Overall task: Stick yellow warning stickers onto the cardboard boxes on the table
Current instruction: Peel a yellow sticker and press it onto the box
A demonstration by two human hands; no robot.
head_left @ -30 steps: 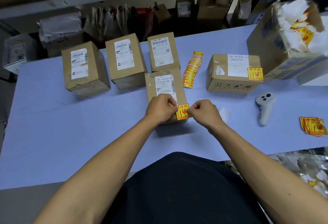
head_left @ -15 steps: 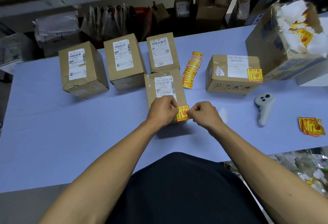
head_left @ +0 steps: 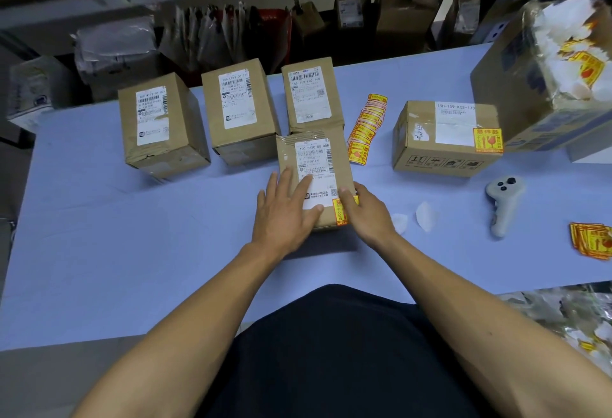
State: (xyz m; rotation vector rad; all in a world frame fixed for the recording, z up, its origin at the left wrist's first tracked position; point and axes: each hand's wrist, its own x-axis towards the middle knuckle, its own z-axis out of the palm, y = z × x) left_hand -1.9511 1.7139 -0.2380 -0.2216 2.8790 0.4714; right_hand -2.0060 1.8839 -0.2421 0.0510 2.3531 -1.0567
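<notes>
The yellow warning sticker (head_left: 341, 211) sits on the near box's (head_left: 314, 159) right front corner, directly under the flat, open right hand (head_left: 366, 215), while the open left hand (head_left: 284, 215) steadies the box top.

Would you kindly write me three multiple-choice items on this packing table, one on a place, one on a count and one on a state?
1. Where does the loose strip of yellow stickers lie?
A. on the shelf
B. on the table right of the stacked middle boxes
C. inside the open carton

2. How many sealed boxes on the table carry a yellow warning sticker?
A. two
B. four
C. none

3. What is the left hand doing?
A. gripping the grey controller
B. peeling a sticker
C. resting flat on the near box

Answers: 1 B, the strip runs along the blue table. 2 A, the near box bears a sticker, and so does the right box. 3 C, its straight fingers lie on the white label; the grey controller lies untouched.
</notes>
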